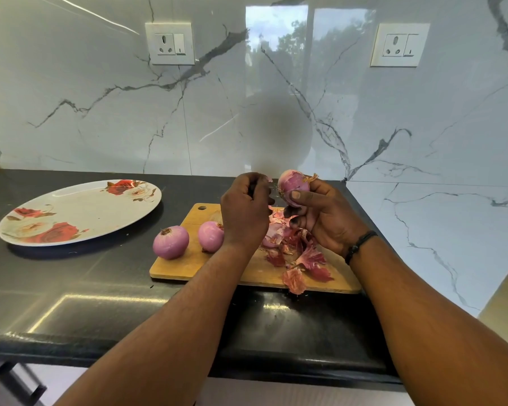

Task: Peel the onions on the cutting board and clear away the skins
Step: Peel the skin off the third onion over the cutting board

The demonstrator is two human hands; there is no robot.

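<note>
My right hand (pixel 320 218) holds a purple onion (pixel 293 184) up above the wooden cutting board (pixel 188 265), thumb pressed on its front. My left hand (pixel 244 212) is closed just left of that onion, pinching a small scrap of skin (pixel 269 179) at its fingertips. Two peeled onions rest at the board's left: one (pixel 170 242) at the edge, another (pixel 210 236) partly behind my left wrist. A pile of reddish skins (pixel 299 262) lies on the board's right half, one piece hanging over the front edge.
A large oval plate with a red rose print (pixel 79 212) sits on the black countertop (pixel 71 288) to the left of the board. Marble wall panels stand behind and to the right, with two wall sockets (pixel 170 43) higher up.
</note>
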